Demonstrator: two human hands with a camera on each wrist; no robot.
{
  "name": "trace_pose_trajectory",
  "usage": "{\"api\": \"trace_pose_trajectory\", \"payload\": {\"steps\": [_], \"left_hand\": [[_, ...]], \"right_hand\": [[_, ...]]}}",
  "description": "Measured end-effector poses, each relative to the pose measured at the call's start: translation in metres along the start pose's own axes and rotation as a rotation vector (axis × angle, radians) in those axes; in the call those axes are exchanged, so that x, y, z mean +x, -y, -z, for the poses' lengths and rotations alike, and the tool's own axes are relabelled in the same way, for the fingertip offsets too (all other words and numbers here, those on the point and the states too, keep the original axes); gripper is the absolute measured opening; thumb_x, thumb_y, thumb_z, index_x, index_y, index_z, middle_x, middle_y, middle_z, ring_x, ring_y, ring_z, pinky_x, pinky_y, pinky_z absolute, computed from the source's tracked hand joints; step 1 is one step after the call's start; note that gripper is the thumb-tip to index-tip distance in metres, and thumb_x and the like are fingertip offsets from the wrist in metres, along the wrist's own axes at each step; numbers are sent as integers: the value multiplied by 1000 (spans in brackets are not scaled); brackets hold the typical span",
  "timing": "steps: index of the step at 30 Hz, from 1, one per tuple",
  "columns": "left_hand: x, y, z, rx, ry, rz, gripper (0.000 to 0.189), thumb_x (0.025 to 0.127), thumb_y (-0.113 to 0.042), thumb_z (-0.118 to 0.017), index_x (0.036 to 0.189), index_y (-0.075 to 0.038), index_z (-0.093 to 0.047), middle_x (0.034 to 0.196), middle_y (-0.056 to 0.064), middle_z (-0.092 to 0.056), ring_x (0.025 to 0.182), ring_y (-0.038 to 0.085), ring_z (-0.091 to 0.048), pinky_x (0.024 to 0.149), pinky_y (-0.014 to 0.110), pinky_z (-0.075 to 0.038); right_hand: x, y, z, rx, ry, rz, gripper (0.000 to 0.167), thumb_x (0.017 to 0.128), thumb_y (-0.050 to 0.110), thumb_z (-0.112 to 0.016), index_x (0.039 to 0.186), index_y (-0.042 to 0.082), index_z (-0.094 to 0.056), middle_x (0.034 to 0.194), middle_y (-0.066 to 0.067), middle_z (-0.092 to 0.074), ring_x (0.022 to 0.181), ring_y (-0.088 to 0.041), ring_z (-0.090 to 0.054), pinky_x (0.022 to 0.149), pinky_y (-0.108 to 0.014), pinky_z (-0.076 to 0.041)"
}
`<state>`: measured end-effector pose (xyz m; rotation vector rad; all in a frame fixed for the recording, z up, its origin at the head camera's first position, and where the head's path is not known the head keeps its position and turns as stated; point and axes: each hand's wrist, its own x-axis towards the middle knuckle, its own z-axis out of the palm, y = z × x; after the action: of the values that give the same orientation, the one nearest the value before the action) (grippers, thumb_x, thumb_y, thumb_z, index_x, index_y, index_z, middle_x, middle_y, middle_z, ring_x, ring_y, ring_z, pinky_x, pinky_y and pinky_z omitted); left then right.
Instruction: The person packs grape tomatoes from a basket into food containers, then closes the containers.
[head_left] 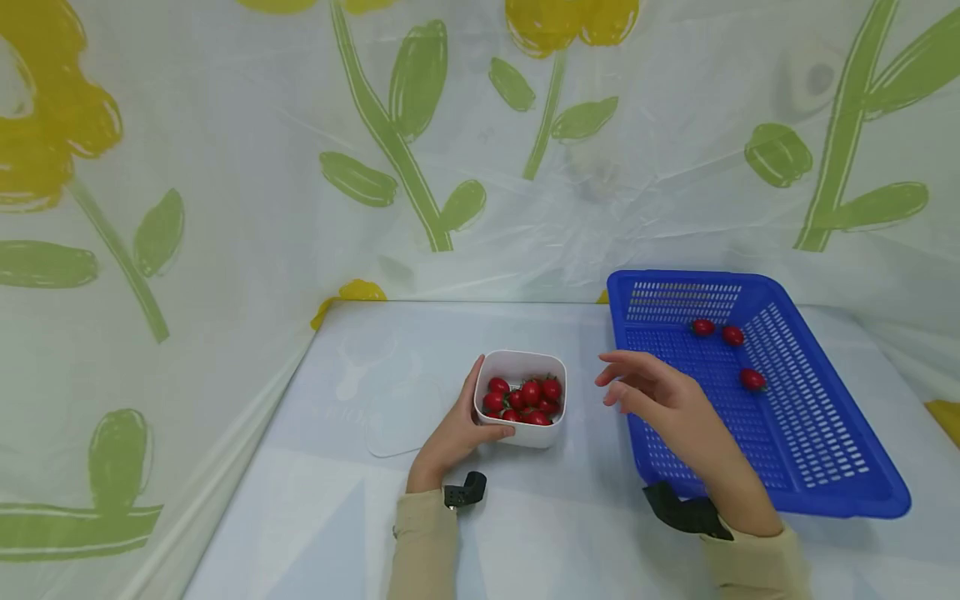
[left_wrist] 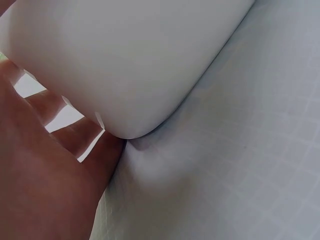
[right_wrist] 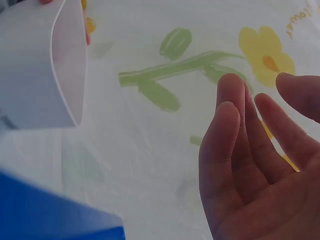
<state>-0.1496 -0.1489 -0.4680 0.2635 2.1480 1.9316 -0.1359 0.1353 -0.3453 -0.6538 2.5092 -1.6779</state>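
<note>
A small white square plastic box [head_left: 520, 358] with rounded corners holds several red cherry tomatoes [head_left: 532, 391], some with green stems. My left hand [head_left: 460, 427] grips the box, its thumb across the near side and fingers along the left side. In the left wrist view, the box's smooth wall [left_wrist: 125, 60] stands against the fingers, close to the tabletop. My right hand [head_left: 667, 404] hovers above the left edge of a blue plastic basket [head_left: 847, 400], fingers loosely bent. Nothing lies between the fingers [right_wrist: 227, 135] in the right wrist view. Three cherry tomatoes [head_left: 752, 380] lie in the basket.
On the white table [head_left: 315, 500], left of the box, lies a thin translucent rounded sheet [head_left: 401, 425], perhaps a lid. A curtain [head_left: 247, 167] with printed yellow flowers and green leaves hangs behind the table and down its left side.
</note>
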Motion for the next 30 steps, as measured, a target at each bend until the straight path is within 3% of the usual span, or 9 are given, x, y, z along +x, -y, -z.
{"api": "trace_pose_trajectory", "payload": {"steps": [5, 10, 18, 25, 30], "left_hand": [[4, 13, -1, 8, -17, -21, 105, 66, -22, -79, 138, -47, -8, 139, -15, -24, 128, 16, -22, 101, 43, -25], [2, 12, 0, 20, -19, -29, 104, 67, -23, -79, 139, -46, -7, 139, -13, -23, 128, 17, -23, 100, 45, -25], [4, 9, 1, 13, -9, -23, 105, 68, -21, -78, 140, -43, -5, 141, -11, -21, 129, 17, -21, 101, 43, -24], [5, 9, 1, 14, -11, -34, 105, 68, -22, -78, 140, -43, -6, 141, -11, -21, 129, 17, -21, 101, 44, -25], [3, 10, 0, 34, -22, -26, 103, 67, -25, -78, 139, -45, -7, 140, -11, -23, 128, 17, -23, 100, 46, -24]], "right_hand": [[-1, -6, 18, -21, 36, -24, 34, 91, 19, -52, 124, 17, -50, 103, -4, -59, 85, -15, -59, 69, -28, -50], [1, -17, 30, -102, 108, -90, 34, 91, 26, -52, 123, 17, -50, 104, -6, -59, 85, -14, -59, 72, -26, -50], [8, -29, 50, -224, 191, -98, 37, 91, 29, -52, 126, 17, -47, 100, -5, -59, 84, -15, -61, 71, -24, -49], [11, -50, 83, -192, 264, -86, 38, 94, 22, -45, 131, 15, -42, 99, -6, -59, 81, -16, -60, 68, -31, -50], [10, -73, 109, -180, 279, -160, 40, 95, 22, -44, 134, 14, -39, 103, -8, -59, 83, -19, -59, 69, -34, -50]]}}
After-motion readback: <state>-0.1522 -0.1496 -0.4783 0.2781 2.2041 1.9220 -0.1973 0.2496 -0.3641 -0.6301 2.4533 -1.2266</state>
